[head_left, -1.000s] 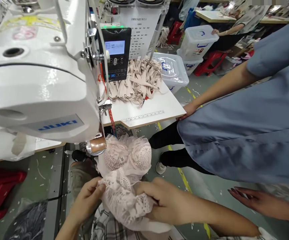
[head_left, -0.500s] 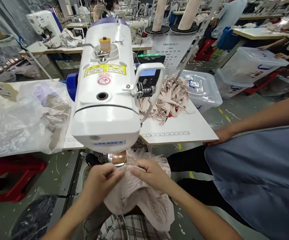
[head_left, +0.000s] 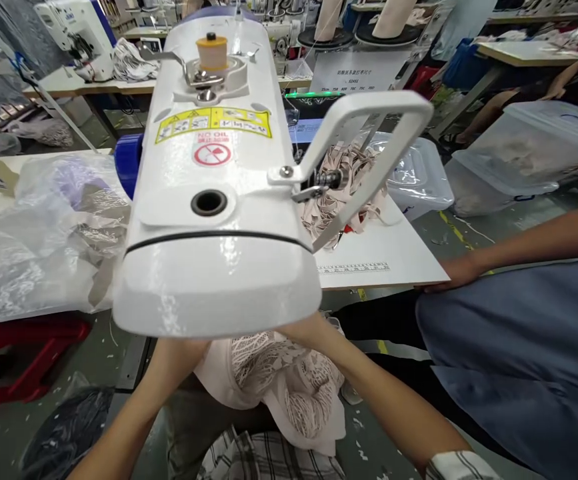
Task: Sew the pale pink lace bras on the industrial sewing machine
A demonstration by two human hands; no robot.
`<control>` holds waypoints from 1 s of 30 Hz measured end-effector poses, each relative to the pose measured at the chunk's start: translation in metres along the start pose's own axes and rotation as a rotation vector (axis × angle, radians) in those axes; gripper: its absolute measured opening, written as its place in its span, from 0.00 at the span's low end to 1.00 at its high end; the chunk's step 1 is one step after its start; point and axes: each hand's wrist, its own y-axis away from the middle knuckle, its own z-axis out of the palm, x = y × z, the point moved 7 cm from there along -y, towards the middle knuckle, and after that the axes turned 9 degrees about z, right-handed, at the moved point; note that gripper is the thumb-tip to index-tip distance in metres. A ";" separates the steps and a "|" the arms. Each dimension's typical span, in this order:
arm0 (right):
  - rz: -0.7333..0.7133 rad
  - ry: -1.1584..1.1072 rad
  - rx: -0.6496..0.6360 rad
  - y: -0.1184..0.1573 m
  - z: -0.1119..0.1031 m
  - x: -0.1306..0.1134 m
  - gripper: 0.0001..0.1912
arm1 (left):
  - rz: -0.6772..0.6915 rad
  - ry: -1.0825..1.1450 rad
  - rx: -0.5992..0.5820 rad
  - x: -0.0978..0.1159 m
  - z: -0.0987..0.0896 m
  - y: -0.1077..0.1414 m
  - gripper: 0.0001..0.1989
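Observation:
A white sewing machine (head_left: 209, 260) fills the middle of the head view, and its head covers the fingers of both my hands. Only the wrist and back of my left hand (head_left: 185, 352) show below its lower left edge. My right hand (head_left: 305, 331) reaches under the lower right edge, its fingers also out of sight. Between the hands a pale pink lace garment (head_left: 289, 380) hangs down in folds over my lap. The needle area and the garment's upper edge are hidden behind the machine.
Beige fabric strips (head_left: 343, 180) lie heaped on the white table (head_left: 399, 260) at right. A clear plastic bag (head_left: 43, 240) lies at left above a red stool (head_left: 29, 353). Close on my right stands another person, a hand (head_left: 451, 270) at the table edge. Lidded plastic boxes (head_left: 519, 157) stand beyond.
The machine looms larger as my view has come closer. Both hands, earlier visible pinching the garment's edge in front of the machine, have gone up under its head with the garment.

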 end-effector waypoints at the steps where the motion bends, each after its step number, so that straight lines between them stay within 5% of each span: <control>1: 0.003 -0.001 0.002 -0.001 -0.001 -0.001 0.20 | 0.001 -0.004 -0.010 -0.001 0.001 0.000 0.11; 6: 0.070 -0.043 0.007 -0.004 0.003 0.018 0.24 | 0.017 -0.017 -0.023 0.004 0.001 0.001 0.10; 9: 0.109 -0.197 0.023 0.006 0.018 0.047 0.39 | 0.028 -0.011 0.001 0.008 -0.004 0.001 0.11; 12: 0.081 -0.450 -0.150 0.028 0.049 0.068 0.51 | 0.040 -0.017 0.014 0.009 -0.008 0.001 0.13; 14: 0.086 -0.591 -0.310 0.045 0.068 0.074 0.48 | 0.042 -0.032 0.002 0.007 -0.009 0.001 0.12; 18: 0.292 -0.710 -0.471 0.074 0.082 0.087 0.25 | 0.020 -0.052 -0.001 0.002 -0.008 0.003 0.14; 23: 0.395 -0.807 -0.347 0.091 0.068 0.097 0.19 | -0.136 -0.091 -0.046 -0.008 -0.001 0.009 0.24; 30: 0.472 -0.847 -0.239 0.103 0.058 0.105 0.19 | -0.140 -0.103 -0.073 -0.006 0.002 0.007 0.25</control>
